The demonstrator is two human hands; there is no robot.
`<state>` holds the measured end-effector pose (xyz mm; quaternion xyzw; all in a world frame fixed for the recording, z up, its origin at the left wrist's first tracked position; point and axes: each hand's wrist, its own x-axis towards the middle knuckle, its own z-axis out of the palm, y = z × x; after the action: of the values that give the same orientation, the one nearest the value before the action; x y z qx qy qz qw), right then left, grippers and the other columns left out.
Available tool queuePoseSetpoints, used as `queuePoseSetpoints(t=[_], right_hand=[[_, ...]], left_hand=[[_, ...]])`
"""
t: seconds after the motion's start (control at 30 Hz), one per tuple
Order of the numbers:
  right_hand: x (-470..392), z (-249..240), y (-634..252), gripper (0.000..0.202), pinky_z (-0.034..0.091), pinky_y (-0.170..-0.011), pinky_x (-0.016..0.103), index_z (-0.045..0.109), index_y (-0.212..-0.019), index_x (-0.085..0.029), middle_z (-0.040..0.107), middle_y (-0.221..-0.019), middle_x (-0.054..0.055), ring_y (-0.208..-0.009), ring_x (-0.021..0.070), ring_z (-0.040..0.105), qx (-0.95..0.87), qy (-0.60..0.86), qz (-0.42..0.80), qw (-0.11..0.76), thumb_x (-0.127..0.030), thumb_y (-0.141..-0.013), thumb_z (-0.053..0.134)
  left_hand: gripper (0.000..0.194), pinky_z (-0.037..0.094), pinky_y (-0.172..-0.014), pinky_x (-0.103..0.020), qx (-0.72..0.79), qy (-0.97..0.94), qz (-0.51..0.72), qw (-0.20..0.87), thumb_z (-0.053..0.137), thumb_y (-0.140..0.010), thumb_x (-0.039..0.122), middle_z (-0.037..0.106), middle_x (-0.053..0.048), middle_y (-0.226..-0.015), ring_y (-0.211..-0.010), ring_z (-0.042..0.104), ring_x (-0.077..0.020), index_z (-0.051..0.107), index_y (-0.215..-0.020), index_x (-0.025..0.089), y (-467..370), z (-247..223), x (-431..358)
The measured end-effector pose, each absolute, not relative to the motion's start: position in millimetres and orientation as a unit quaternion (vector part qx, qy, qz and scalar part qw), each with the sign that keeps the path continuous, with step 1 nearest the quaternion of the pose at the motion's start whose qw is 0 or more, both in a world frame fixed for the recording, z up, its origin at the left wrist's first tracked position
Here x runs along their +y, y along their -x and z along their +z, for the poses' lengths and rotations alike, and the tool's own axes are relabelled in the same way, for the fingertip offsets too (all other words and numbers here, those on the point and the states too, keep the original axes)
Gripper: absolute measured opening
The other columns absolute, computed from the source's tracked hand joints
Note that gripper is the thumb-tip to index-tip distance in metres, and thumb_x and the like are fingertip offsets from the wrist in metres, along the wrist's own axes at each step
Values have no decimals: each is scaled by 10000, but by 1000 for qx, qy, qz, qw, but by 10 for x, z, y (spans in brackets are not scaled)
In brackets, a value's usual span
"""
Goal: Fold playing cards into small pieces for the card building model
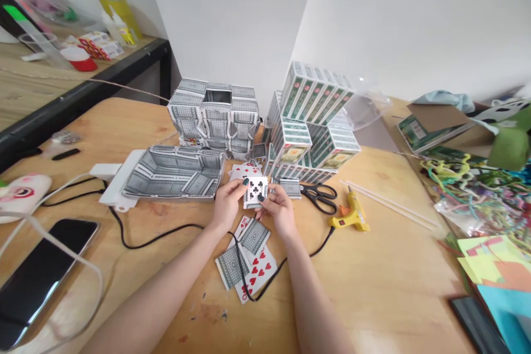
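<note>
Between my left hand [229, 203] and my right hand [281, 207] is a playing card [256, 190] with black clubs, its edges folded. Both hands pinch it, one at each side. Behind it a few red-suited cards [244, 169] lie face up. Loose playing cards [254, 237], some face down and some hearts, are spread on the table nearer to me, with a black cord across them. To the left lies an open tray shape made of cards [174, 172]. A boxy structure covered in cards [215, 113] stands behind it, with an opening in its top.
Stacked card boxes [313, 121] rise at the back right. Black scissors [319, 198] and a yellow glue gun [352, 214] lie right of my hands, by white glue sticks [390, 204]. A white power strip [118, 182] and a phone [45, 276] are at left; craft scraps [477, 199] crowd the far right.
</note>
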<state>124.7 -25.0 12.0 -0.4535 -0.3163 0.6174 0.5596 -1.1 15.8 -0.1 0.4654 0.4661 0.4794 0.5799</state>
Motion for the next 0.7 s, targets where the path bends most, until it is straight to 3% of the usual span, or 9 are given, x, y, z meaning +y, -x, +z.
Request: queuePoseSetpoints(t=[0.1, 0.4, 0.53, 0.7], right_hand=[[-254, 111, -1250, 318, 407, -340, 212, 470, -838, -221, 594, -484, -64, -339, 121, 531, -315, 460, 610, 563, -309, -615, 678], [-282, 34, -1158, 203, 345, -306, 185, 464, -769, -214, 568, -465, -65, -298, 89, 472, -322, 490, 568, 578, -336, -676, 598], [-284, 33, -1148, 186, 316, -300, 179, 467, -747, -210, 548, -452, -70, -289, 75, 443, -317, 503, 551, 586, -343, -704, 589], [-256, 32, -1178, 172, 344, -330, 181, 480, -739, -199, 565, -471, -60, -316, 71, 453, -309, 508, 534, 601, -331, -719, 587]], left_hand=[[210, 388, -578, -224, 469, -473, 471, 578, 598, -678, 357, 553, 21, -623, -594, 485, -115, 586, -663, 148, 15, 6, 174], [200, 267, -475, -211, 509, -567, 446, 469, 512, -732, 263, 349, 57, -511, -486, 329, -89, 424, -571, 182, 10, 36, 132], [185, 295, -487, -207, 504, -571, 450, 467, 513, -752, 275, 388, 51, -533, -508, 367, -92, 457, -604, 179, -2, 41, 115], [207, 393, -506, -206, 480, -513, 453, 549, 505, -780, 363, 529, 22, -641, -571, 492, -109, 554, -766, 163, -55, 85, 80]])
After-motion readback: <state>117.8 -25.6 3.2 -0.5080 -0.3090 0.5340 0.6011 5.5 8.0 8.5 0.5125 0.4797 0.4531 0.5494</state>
